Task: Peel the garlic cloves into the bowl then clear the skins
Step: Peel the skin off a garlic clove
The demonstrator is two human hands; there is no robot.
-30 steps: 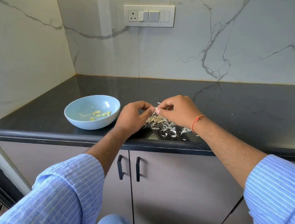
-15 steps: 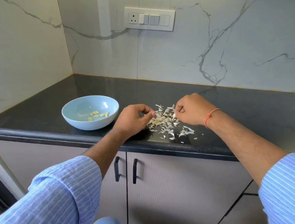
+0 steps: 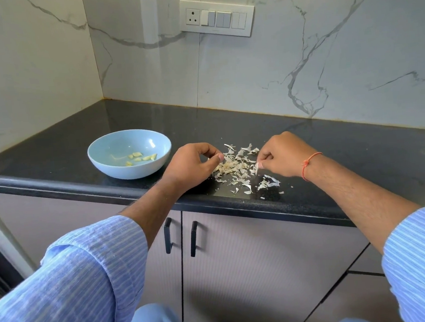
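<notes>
One black table [image 3: 332, 135] is spanning the middle of the frame, carrying one pale blue bowl [image 3: 130, 154] at centre left. Two hands are working right of it: the left hand [image 3: 191, 166] is curling, its grip's contents impossible to tell; the right hand [image 3: 283, 154] is pinching one skin scrap [image 3: 256, 168]. One heap of skins [image 3: 235, 165] is lying between them. About five peeled cloves [image 3: 141, 157] are sitting in the bowl. Since a second ago, the hands have been drawing apart.
</notes>
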